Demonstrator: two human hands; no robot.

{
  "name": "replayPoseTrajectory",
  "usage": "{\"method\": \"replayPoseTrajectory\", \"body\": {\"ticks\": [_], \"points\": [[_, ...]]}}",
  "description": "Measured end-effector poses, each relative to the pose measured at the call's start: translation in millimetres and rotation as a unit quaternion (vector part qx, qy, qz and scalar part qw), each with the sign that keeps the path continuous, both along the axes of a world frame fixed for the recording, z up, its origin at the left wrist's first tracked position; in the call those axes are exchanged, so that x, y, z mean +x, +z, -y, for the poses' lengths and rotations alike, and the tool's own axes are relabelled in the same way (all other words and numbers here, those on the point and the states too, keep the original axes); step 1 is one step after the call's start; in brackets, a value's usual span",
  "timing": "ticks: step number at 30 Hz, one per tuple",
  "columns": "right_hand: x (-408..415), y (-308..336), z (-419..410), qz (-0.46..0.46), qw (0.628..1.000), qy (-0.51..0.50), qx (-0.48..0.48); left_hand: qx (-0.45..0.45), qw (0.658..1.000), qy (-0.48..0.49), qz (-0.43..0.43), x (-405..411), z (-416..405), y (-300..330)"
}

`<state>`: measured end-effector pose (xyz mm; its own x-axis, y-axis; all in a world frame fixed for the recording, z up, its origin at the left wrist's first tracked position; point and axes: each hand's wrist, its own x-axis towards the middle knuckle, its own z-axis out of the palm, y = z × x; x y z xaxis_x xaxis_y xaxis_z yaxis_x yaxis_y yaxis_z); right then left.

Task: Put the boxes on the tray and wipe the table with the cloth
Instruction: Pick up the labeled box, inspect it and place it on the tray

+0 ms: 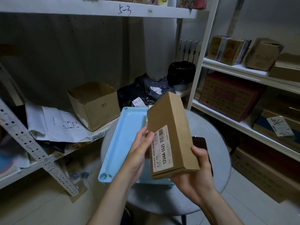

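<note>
I hold a brown cardboard box [173,127] with a white barcode label tilted in the air above the round glass table [217,143]. My right hand [196,172] grips its near right corner from below. My left hand [139,151] touches its left side by the label. A light blue tray [120,140] lies on the table's left half, under and behind the box. A dark brown cloth [200,142] lies on the table to the right, partly hidden by the box and my right hand.
White shelves stand on both sides. The left shelf carries an open cardboard box [94,104] and white mail bags [55,125]. Black bags [146,91] sit behind the tray. The right shelves [243,127] hold several cartons. Tiled floor shows below the table.
</note>
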<state>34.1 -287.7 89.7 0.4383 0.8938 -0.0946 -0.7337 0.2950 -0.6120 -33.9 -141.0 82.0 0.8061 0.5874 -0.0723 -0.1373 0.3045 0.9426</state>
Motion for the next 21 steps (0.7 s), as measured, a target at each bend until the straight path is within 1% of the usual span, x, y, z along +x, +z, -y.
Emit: {"method": "replayPoseTrajectory", "body": {"ticks": [2, 3, 5, 7, 9, 11, 14, 15, 16, 19, 20, 21], "points": [[0, -1, 3, 0.006, 1.000, 0.014, 0.003, -0.020, 0.999, -0.035, -0.010, -1, 2, -6], [0, -2, 3, 0.021, 1.000, -0.003, -0.015, -0.033, 0.999, -0.030, -0.006, -3, 3, -6], [2, -5, 1, 0.064, 0.993, -0.053, -0.086, -0.051, 0.999, 0.002, 0.009, -6, 2, -4], [6, -7, 0, 0.149, 0.970, -0.106, -0.161, -0.051, 0.998, 0.023, 0.025, -8, 0, -2], [8, -7, 0, 0.230, 0.941, -0.140, -0.206, -0.029, 0.998, 0.040, 0.025, -8, -1, 0], [9, -9, 0, 0.272, 0.921, -0.162, -0.227, -0.004, 0.998, 0.053, 0.017, -7, -1, 1], [9, -13, -2, 0.322, 0.893, -0.196, -0.244, 0.001, 0.998, 0.062, 0.014, -4, 0, 1], [7, -14, -4, 0.350, 0.875, -0.214, -0.257, 0.002, 0.997, 0.070, 0.013, -3, 1, 1], [6, -16, -5, 0.389, 0.845, -0.239, -0.277, 0.004, 0.997, 0.078, 0.014, -2, 1, 1], [5, -18, -4, 0.511, 0.728, -0.315, -0.332, 0.016, 0.994, 0.107, 0.018, 2, 2, -1], [5, -19, -4, 0.537, 0.702, -0.328, -0.333, 0.019, 0.993, 0.116, 0.020, 4, 3, -1], [4, -19, -3, 0.553, 0.691, -0.328, -0.330, 0.019, 0.992, 0.124, 0.022, 6, 3, -1]]}}
